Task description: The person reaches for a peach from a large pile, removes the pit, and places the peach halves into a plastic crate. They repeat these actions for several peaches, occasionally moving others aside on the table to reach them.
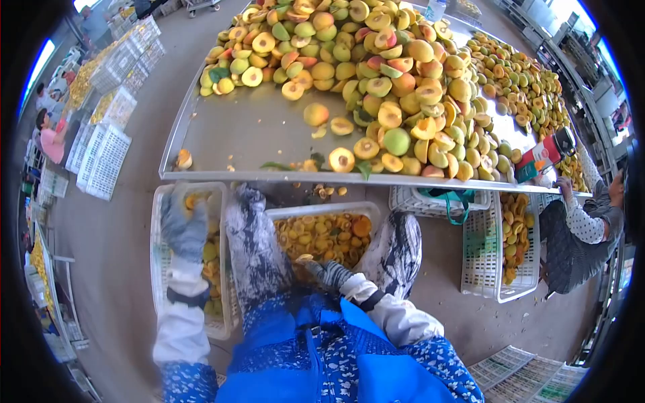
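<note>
My left hand [183,228], in a grey glove, reaches down into the white plastic crate [158,269] beside my left leg. An orange-yellow peach piece [195,199] shows at its fingers; blur hides whether they grip it. My right hand [329,274], in a striped grey glove, is closed in front of my lap, above the near edge of the crate [371,209] between my knees. A small pale yellowish thing [305,257] sticks out at its fingertips, too small to name. Halved peaches [322,235] fill this middle crate.
A metal table [235,134] ahead carries a big heap of whole and halved peaches [403,87]. A red-and-black container [547,154] stands at its right edge, near a co-worker [584,228]. Right of me is another peach crate [480,248]; stacked crates [104,161] stand far left.
</note>
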{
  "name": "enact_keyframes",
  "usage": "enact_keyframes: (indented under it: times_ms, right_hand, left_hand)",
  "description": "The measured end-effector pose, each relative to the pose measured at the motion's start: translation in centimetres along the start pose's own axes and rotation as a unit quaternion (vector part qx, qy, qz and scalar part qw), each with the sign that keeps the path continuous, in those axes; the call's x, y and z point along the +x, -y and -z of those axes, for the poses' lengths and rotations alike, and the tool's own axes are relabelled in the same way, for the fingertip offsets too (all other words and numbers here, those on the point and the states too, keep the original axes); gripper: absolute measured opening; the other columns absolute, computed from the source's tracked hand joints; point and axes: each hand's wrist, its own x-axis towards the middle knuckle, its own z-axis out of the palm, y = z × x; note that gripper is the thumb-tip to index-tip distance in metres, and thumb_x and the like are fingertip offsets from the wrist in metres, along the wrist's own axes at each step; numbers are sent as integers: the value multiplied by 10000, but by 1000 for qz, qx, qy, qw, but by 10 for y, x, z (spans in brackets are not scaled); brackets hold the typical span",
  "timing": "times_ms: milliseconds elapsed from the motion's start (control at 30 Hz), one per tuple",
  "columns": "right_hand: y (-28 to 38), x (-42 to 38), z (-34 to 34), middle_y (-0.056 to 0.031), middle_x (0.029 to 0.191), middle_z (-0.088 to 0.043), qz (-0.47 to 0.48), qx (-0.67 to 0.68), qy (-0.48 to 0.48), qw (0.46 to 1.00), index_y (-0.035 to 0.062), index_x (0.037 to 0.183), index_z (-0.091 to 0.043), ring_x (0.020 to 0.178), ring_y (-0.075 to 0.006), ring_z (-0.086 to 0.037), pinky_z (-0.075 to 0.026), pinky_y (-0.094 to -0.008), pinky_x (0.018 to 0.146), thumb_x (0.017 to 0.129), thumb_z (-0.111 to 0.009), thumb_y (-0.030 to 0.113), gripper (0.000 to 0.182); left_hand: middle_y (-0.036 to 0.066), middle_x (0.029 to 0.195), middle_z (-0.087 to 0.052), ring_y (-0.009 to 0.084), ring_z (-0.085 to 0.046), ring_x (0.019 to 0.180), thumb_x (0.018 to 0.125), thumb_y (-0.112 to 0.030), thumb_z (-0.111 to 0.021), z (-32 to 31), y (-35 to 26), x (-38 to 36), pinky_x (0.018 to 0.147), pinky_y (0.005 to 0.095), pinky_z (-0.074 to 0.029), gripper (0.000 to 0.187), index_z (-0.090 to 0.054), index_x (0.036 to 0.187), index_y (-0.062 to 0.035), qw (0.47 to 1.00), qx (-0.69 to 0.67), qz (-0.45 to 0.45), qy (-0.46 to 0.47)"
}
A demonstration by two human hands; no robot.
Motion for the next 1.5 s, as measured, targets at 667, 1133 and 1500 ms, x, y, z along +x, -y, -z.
enact_keyframes:
  times_ms: [667, 1133, 1500]
  right_hand:
    - [87, -21, 60, -179, 812, -606, 248, -59, -86, 963, 31, 1084, -544, 704, -200, -571, -441, -321, 675, 900, -417, 223, 295]
    - [93, -23, 10, -136, 794, -586, 401, -220, -119, 881, 12, 1178, -414, 659, -279, -579, -466, -336, 565, 776, -511, 27, 414]
    - [110, -21, 16, -220, 880, -578, 163, 15, -101, 981, 10, 1176, -427, 755, -375, -570, -461, -401, 641, 799, -450, 35, 379]
  left_hand:
    - [90, 808, -586, 198, -587, 676, 811, -341, -506, -131, -103, 90, 514, 287, -485, 374, -509, 1042, -48, 646, -639, 290, 301]
    - [134, 1184, -441, 193, -466, 1052, 843, -187, -520, -4, -95, -67, 883, 294, -411, 462, -335, 1236, -29, 712, -644, 181, 212]
    - [100, 1159, -453, 172, -459, 1039, 849, -48, -487, -29, -93, -91, 911, 265, -372, 388, -362, 1216, -24, 817, -520, 90, 232]
